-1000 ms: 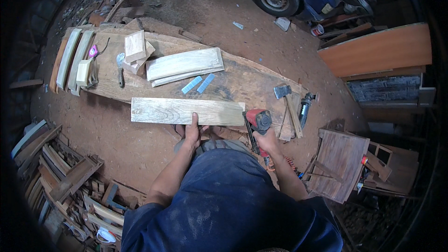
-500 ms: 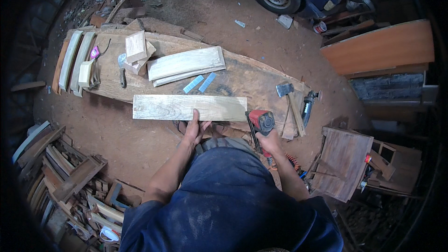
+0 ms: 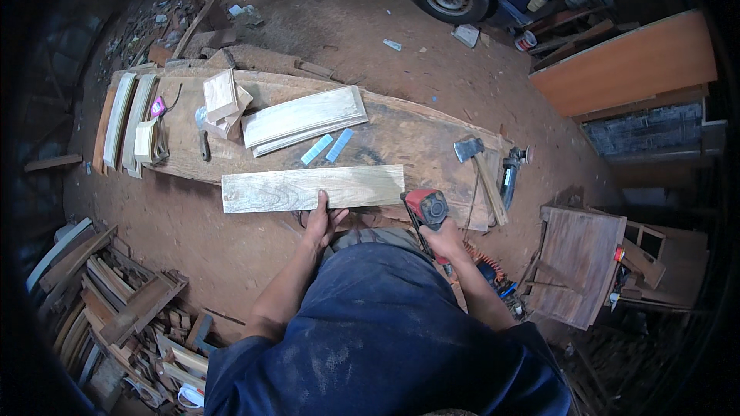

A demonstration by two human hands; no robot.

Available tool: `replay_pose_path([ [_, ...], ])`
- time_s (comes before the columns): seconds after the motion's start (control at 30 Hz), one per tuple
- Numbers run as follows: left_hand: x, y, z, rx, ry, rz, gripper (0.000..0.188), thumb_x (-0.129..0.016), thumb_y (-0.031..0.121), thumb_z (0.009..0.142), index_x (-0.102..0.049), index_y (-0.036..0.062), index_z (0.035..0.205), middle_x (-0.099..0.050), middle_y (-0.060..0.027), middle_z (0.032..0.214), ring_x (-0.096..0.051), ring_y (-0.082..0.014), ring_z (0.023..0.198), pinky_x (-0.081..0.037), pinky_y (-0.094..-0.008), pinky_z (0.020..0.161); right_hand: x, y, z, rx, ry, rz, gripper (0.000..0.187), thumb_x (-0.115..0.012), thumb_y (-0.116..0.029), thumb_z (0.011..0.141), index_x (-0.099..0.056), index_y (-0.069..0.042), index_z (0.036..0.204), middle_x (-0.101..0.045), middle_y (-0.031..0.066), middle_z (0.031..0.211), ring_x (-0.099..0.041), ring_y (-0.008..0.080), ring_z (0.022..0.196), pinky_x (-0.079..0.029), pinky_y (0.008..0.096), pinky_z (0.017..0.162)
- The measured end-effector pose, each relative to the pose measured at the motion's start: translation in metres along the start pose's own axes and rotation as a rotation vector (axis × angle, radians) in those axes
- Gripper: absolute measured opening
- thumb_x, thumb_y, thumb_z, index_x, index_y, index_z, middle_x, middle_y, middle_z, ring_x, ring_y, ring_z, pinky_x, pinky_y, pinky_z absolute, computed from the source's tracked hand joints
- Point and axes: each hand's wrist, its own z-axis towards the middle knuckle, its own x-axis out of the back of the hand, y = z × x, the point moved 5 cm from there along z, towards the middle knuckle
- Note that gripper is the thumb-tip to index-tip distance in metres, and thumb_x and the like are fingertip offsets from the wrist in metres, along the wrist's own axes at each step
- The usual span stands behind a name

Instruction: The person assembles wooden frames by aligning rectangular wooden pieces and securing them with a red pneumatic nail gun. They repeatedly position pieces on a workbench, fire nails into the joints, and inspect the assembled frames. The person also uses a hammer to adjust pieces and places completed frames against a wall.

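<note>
Pressing flat on the near edge of a pale plank (image 3: 312,189), the left hand (image 3: 322,223) lies open; the right hand (image 3: 441,240) grips a red power tool (image 3: 424,206) at the plank's right end. Plank runs left–right along the workbench's (image 3: 401,135) near edge. Beyond: two blue rectangular strips (image 3: 327,146), stacked boards (image 3: 304,118), and a pink packet (image 3: 158,106) near the left end.

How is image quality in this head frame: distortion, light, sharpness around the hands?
Head view: strong fisheye, the workbench edges bow and the corners go black; soft even daylight, no glare; the plank, left hand and right hand on the red power tool are reasonably sharp; scrap wood near the rim looks softer.
</note>
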Motion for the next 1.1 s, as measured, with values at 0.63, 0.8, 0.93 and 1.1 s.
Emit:
replay_pose_path([
  [0.63, 0.001, -0.003, -0.009, 0.123, 0.004, 0.211, 0.076, -0.044, 0.066, 0.103, -0.05, -0.0005, 0.14, -0.064, -0.0164, 0.127, -0.065, -0.0254, 0.111, -0.055, -0.0383, 0.097, -0.01, 0.021, -0.001, 0.118, 0.078, -0.046, 0.038, -0.071, -0.023, 0.081, -0.07, 0.006, 0.106, -0.074, 0.0232, 0.093, -0.073, 0.0322, 0.091, -0.055, 0.0412, 0.081],
  [0.8, -0.051, 0.008, -0.048, 0.195, -0.157, 0.8, 0.059, -0.051, 0.052, 0.106, -0.056, -0.0007, 0.132, -0.071, -0.014, 0.116, -0.07, -0.0245, 0.106, -0.055, -0.0393, 0.094, 0.01, 0.016, 0.001, 0.018, -0.014, 0.369, 0.026, -0.07, -0.018, 0.081, -0.069, 0.002, 0.097, -0.068, 0.011, 0.08, -0.066, 0.0208, 0.065, -0.056, 0.0393, 0.064],
  [0.93, -0.18, 0.041, -0.113, -0.235, -0.444, 1.09, 0.061, -0.068, 0.032, 0.1, -0.044, -0.0017, 0.145, -0.062, -0.021, 0.13, -0.066, -0.0306, 0.117, -0.052, -0.042, 0.1, 0.049, -0.045, -0.006, 0.216, -0.041, 0.936, 0.016, -0.064, -0.007, 0.083, -0.062, 0.0, 0.098, -0.057, 0.0058, 0.07, -0.056, 0.0181, 0.054, -0.05, 0.0358, 0.052],
  [1.1, -0.256, 0.062, -0.141, -0.888, -0.484, 1.486, 0.068, -0.076, 0.03, 0.092, -0.045, 0.003, 0.146, -0.04, -0.0317, 0.151, -0.051, -0.0451, 0.134, -0.048, -0.0487, 0.106, 0.071, -0.101, 0.002, 0.332, -0.221, 1.503, 0.008, -0.058, -0.01, 0.086, -0.055, -0.003, 0.084, -0.053, 0.0069, 0.066, -0.056, 0.0215, 0.053, -0.051, 0.0387, 0.054],
])
